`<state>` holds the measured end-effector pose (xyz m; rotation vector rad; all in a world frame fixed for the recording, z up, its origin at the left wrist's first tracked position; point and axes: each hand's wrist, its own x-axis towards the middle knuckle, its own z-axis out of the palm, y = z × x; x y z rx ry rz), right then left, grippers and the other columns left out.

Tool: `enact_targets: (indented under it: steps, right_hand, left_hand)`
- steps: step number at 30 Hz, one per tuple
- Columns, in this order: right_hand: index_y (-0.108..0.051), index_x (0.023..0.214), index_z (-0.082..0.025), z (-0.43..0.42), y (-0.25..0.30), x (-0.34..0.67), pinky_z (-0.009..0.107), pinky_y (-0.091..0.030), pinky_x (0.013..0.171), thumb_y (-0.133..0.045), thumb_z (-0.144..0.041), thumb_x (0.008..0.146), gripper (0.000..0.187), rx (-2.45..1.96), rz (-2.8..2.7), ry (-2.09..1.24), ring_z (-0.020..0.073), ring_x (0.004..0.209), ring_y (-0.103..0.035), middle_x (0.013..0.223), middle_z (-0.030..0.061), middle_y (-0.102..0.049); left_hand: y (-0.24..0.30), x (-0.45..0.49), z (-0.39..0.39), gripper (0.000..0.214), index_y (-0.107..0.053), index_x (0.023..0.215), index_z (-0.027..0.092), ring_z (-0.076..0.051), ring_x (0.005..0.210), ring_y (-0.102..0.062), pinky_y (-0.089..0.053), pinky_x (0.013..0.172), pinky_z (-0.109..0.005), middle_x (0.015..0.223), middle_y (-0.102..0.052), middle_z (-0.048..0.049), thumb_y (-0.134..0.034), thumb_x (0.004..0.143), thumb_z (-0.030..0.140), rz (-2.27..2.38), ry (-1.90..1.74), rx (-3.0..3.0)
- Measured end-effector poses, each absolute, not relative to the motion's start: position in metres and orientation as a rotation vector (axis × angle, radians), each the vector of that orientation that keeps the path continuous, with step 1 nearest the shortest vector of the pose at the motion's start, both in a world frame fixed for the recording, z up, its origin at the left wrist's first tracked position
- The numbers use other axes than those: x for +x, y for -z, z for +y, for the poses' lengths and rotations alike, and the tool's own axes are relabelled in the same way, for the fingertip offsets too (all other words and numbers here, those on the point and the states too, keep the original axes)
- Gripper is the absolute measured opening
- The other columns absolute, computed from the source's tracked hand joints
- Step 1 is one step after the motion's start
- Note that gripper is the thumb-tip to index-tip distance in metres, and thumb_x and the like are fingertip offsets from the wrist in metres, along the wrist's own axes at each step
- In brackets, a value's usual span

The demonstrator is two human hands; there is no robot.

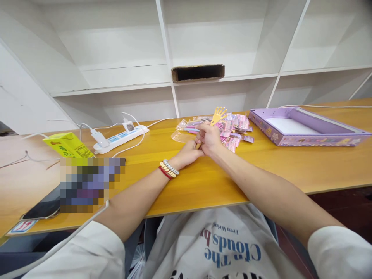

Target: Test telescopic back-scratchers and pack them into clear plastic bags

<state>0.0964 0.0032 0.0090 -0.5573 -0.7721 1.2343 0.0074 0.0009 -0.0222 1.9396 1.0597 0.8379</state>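
Note:
A yellow stick with a small hand-shaped head (pixel 219 115), which looks like a back scratcher, slants upward out of my right hand (pixel 209 138). The fingers of that hand are wrapped round its shaft. Below and to the left, my left hand (pixel 190 153) is closed at the shaft's lower end, its fingers touching the right hand and partly hidden. Just behind both hands lies a pile of small pink and purple packets (pixel 236 126). A clear plastic bag (pixel 181 133) with slim items showing in it is at the pile's left side.
On the right stands a shallow purple box (pixel 316 140) with a white inside. To the left are a white power strip (pixel 122 138) with cables, a yellow-green carton (pixel 69 145) and a dark phone (pixel 43 203). A cardboard box (pixel 199 79) sits on the white shelf behind.

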Motion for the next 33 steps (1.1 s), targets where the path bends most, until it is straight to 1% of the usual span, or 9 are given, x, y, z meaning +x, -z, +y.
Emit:
enact_targets:
  steps: [2,4,8,11,16,22,27,30,33]
  right_hand:
    - [-0.019,0.053,-0.02,0.005,-0.008,0.096,0.02,-0.018,0.032,-0.057,-0.013,0.054,0.038,-0.562,-0.751,-1.195,0.0029,0.031,-0.018,0.037,-0.0117,-0.019]
    - [-0.019,0.053,-0.02,0.006,-0.007,0.096,0.02,-0.019,0.032,-0.057,-0.013,0.054,0.039,-0.545,-0.758,-1.176,0.0029,0.032,-0.019,0.036,-0.0118,-0.02]
    - [-0.018,0.054,-0.021,0.002,-0.011,0.095,0.02,-0.019,0.032,-0.057,-0.012,0.056,0.04,-0.481,-0.802,-1.164,0.0029,0.03,-0.019,0.036,-0.0123,-0.021]
    - [-0.018,0.054,-0.021,-0.004,-0.016,0.096,0.02,-0.018,0.03,-0.057,-0.013,0.058,0.04,-0.462,-0.85,-1.208,0.0032,0.029,-0.018,0.036,-0.0125,-0.02]
    - [-0.018,0.055,-0.022,-0.012,-0.019,0.096,0.02,-0.016,0.03,-0.061,-0.013,0.058,0.044,-0.463,-0.942,-1.219,0.0029,0.029,-0.019,0.038,-0.0123,-0.019]
    - [-0.019,0.054,-0.022,-0.012,-0.013,0.094,0.019,-0.016,0.031,-0.062,-0.013,0.057,0.044,-0.483,-0.932,-1.165,0.0027,0.03,-0.02,0.039,-0.0121,-0.017]
    - [-0.018,0.055,-0.021,-0.021,-0.012,0.091,0.018,-0.016,0.03,-0.063,-0.013,0.056,0.046,-0.467,-0.943,-1.258,0.0016,0.031,-0.017,0.041,-0.0124,-0.017]
    - [-0.018,0.056,-0.021,-0.024,-0.014,0.09,0.018,-0.016,0.031,-0.064,-0.013,0.056,0.047,-0.448,-0.971,-1.301,0.0016,0.031,-0.019,0.042,-0.0124,-0.017]
    - [-0.017,0.056,-0.021,-0.018,-0.015,0.094,0.018,-0.016,0.03,-0.063,-0.012,0.056,0.047,-0.46,-0.926,-1.312,0.0019,0.03,-0.016,0.041,-0.0128,-0.016]
  left_hand:
    - [0.023,0.009,0.0,0.009,-0.051,0.071,0.018,-0.014,0.061,-0.052,-0.039,0.057,-0.026,0.063,-0.056,0.0009,-0.055,0.062,0.018,1.13,-0.939,2.112]
    - [0.023,0.011,-0.001,0.009,-0.052,0.073,0.017,-0.017,0.069,-0.054,-0.039,0.062,-0.028,0.071,-0.059,-0.0017,-0.054,0.064,0.018,1.234,-1.011,2.203]
    - [0.023,0.015,-0.005,0.004,-0.048,0.068,0.018,-0.015,0.064,-0.051,-0.035,0.058,-0.027,0.065,-0.056,-0.0009,-0.051,0.066,0.017,1.361,-1.17,2.212]
    - [0.022,0.016,-0.006,0.008,-0.044,0.061,0.018,-0.013,0.057,-0.047,-0.032,0.053,-0.026,0.058,-0.05,0.0012,-0.051,0.064,0.017,1.376,-1.205,2.196]
    - [0.021,0.016,-0.003,0.015,-0.041,0.053,0.017,-0.011,0.055,-0.044,-0.03,0.05,-0.024,0.052,-0.044,0.0019,-0.053,0.062,0.016,1.248,-1.117,2.116]
    - [0.014,0.016,-0.004,0.013,-0.048,0.06,0.017,-0.009,0.055,-0.043,-0.035,0.052,-0.024,0.055,-0.043,0.0044,-0.058,0.055,0.012,1.01,-0.959,1.903]
    - [0.003,0.001,-0.011,0.033,-0.032,0.048,0.021,-0.004,0.032,-0.016,-0.017,0.035,-0.022,0.035,-0.016,0.0089,-0.064,0.053,0.017,1.049,-0.422,1.483]
    - [-0.001,-0.006,-0.011,0.038,-0.027,0.045,0.021,-0.003,0.03,-0.012,-0.013,0.033,-0.02,0.034,-0.014,0.0092,-0.064,0.052,0.019,0.986,-0.314,1.354]
    - [0.001,-0.003,-0.009,0.037,-0.023,0.047,0.021,-0.003,0.031,-0.014,-0.013,0.033,-0.02,0.035,-0.016,0.0088,-0.06,0.053,0.018,0.939,-0.391,1.359]
